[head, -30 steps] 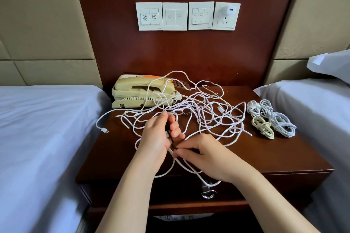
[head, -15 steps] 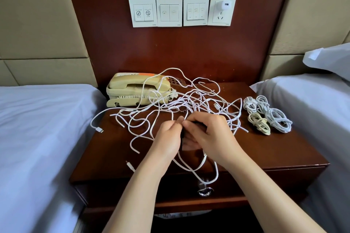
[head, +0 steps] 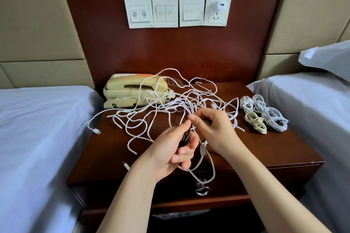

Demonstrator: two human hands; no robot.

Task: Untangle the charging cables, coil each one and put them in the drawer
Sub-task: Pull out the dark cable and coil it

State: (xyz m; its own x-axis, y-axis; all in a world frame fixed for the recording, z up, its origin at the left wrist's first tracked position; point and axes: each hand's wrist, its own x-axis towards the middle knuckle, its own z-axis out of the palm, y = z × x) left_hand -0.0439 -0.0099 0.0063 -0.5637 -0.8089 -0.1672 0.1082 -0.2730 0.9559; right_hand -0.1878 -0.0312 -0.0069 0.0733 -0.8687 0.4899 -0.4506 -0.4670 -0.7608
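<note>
A tangle of white charging cables (head: 170, 108) sprawls over the dark wooden nightstand (head: 265, 149). My left hand (head: 170, 153) grips a black cable (head: 185, 136) folded into loops, with white strands running under its fingers. My right hand (head: 212, 128) pinches the black cable's upper end just above the left hand. A white loop (head: 210, 172) hangs over the front edge, above the shut drawer (head: 246, 181) and its metal pull (head: 202, 191). Three coiled cables (head: 265, 117), two white and one cream, lie at the right of the top.
A beige telephone (head: 132, 91) stands at the back left with cables draped over it. Beds with white sheets (head: 37, 128) flank the nightstand on both sides. Wall switches and a socket with a white charger (head: 220, 6) sit on the wooden panel above.
My hands have drawn apart: the left has dropped toward the front edge with the black loops, and the right has lifted a little. The view has tilted slightly down.
</note>
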